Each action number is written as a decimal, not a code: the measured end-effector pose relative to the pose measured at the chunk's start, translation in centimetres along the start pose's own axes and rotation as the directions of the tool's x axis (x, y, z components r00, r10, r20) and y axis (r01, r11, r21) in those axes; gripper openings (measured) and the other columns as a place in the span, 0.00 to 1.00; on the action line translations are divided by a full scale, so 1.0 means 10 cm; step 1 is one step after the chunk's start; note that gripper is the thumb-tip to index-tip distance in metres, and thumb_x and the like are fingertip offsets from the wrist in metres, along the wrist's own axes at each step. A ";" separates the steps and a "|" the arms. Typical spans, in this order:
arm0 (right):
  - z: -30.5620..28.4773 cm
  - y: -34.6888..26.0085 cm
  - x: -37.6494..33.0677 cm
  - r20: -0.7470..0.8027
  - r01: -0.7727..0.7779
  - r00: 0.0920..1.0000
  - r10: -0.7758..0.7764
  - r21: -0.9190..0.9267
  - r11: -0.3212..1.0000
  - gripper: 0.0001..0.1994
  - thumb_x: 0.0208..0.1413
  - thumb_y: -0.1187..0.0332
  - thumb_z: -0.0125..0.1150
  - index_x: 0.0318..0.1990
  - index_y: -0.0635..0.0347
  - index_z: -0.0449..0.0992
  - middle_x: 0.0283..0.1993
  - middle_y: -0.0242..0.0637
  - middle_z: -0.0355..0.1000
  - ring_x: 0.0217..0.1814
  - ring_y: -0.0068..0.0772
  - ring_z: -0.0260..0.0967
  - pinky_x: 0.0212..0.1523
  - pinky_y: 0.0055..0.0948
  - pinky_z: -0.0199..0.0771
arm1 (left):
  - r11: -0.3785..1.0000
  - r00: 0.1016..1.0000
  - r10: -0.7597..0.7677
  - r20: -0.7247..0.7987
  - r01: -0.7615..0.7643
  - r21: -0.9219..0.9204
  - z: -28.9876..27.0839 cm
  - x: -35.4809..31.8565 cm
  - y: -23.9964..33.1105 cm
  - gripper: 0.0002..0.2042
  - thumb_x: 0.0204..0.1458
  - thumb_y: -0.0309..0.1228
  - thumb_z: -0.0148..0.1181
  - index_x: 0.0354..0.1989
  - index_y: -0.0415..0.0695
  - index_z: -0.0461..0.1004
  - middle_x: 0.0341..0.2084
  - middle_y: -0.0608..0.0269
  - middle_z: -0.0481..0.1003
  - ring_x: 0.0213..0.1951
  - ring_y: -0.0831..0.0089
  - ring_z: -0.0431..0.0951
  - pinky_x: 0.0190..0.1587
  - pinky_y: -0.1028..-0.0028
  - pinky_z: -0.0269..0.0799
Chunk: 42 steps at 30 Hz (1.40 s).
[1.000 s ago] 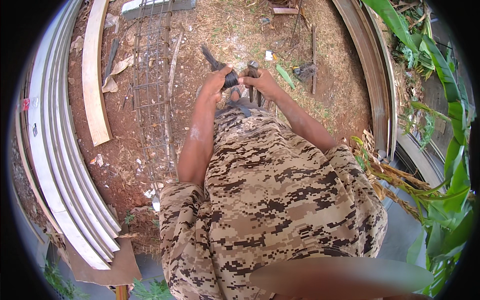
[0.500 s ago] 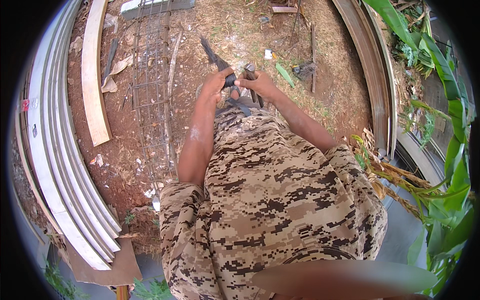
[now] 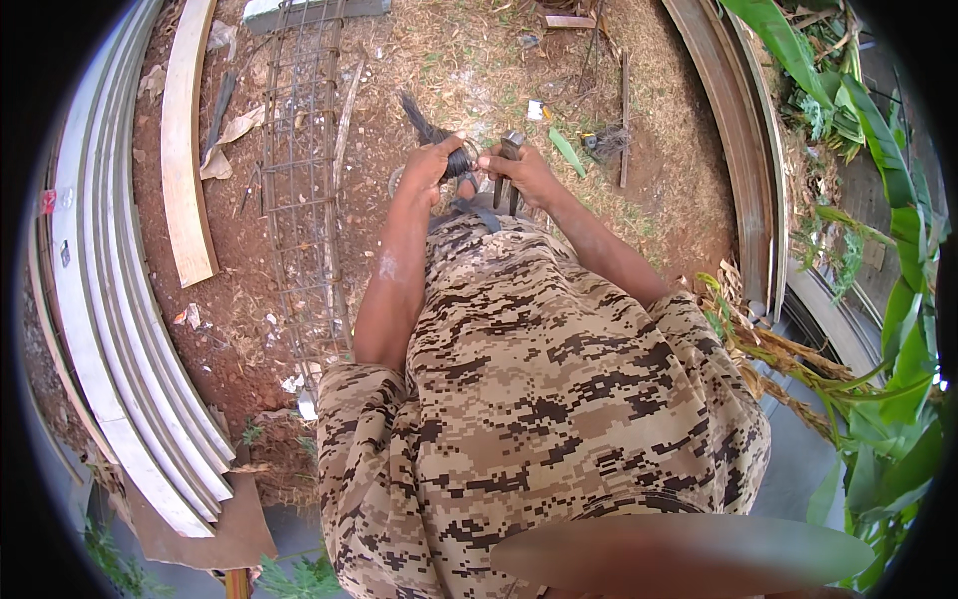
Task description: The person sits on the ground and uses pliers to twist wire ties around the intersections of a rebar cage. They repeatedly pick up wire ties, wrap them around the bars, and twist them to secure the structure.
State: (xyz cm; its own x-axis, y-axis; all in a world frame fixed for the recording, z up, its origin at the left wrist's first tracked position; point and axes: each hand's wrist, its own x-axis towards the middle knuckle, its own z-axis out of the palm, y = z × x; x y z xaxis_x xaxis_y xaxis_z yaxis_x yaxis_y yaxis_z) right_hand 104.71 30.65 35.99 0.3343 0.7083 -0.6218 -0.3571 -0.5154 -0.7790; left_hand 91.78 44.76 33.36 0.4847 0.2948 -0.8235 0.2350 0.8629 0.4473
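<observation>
My left hand [image 3: 426, 170] is closed around a bundle of dark tie wire [image 3: 423, 122], its loose ends fanning out away from me. A looped part of the bundle shows beside the left fingers, near my right fingertips. In my closed right hand [image 3: 526, 176] is a pair of pincers [image 3: 511, 143], jaws pointing away and two dark handles hanging down toward me. The right thumb and forefinger pinch at the edge of the wire loop; whether a single strand is between them is too small to tell. Both hands are close together in front of my waist.
Left of me a rebar cage [image 3: 302, 190] lies on the dirt, with a wooden plank [image 3: 188, 170] and stacked long pale boards [image 3: 110, 329] beyond it. More long boards [image 3: 733, 120] and banana leaves [image 3: 903, 210] line the right. A small wire tangle [image 3: 607, 143] lies ahead.
My right hand has shifted slightly right, and the pincers have turned more upright. A loop of the wire now shows between the hands. My left hand keeps its grip.
</observation>
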 end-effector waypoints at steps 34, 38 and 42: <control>0.37 -0.34 -0.42 0.077 0.195 0.979 -0.189 -0.626 0.755 0.23 0.65 0.54 0.55 0.53 0.68 0.73 0.32 0.45 0.77 0.33 0.36 0.73 0.38 0.35 0.70 | 0.958 0.998 -0.036 -0.045 0.022 -0.287 -0.06 0.27 -0.37 0.08 0.57 0.32 0.54 0.27 0.43 0.72 0.22 0.64 0.74 0.22 0.71 0.74 0.29 0.71 0.75; 0.46 -0.67 -0.78 0.032 0.156 0.986 -0.165 -0.536 0.829 0.15 0.61 0.59 0.58 0.38 0.66 0.75 0.27 0.50 0.74 0.29 0.46 0.73 0.34 0.40 0.69 | 0.943 0.988 -0.150 -0.042 0.130 -0.308 -0.13 0.62 -0.56 0.07 0.52 0.33 0.57 0.30 0.44 0.73 0.24 0.63 0.75 0.24 0.70 0.77 0.29 0.69 0.74; 0.39 -0.89 -1.19 -0.126 0.042 0.984 -0.127 -0.527 0.849 0.17 0.62 0.56 0.58 0.41 0.64 0.76 0.34 0.49 0.77 0.35 0.46 0.75 0.37 0.41 0.70 | 0.975 0.976 -0.199 -0.084 0.188 -0.115 -0.23 0.76 -0.72 0.15 0.52 0.37 0.57 0.37 0.35 0.75 0.30 0.55 0.78 0.31 0.61 0.79 0.34 0.62 0.75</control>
State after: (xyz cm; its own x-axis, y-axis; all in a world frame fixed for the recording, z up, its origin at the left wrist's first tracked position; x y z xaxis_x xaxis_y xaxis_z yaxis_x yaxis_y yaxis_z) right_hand 100.53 28.64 50.64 0.4846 0.7013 -0.5228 0.1709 -0.6620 -0.7298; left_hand 91.86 41.74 23.11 0.3555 0.1511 -0.9224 0.2236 0.9444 0.2409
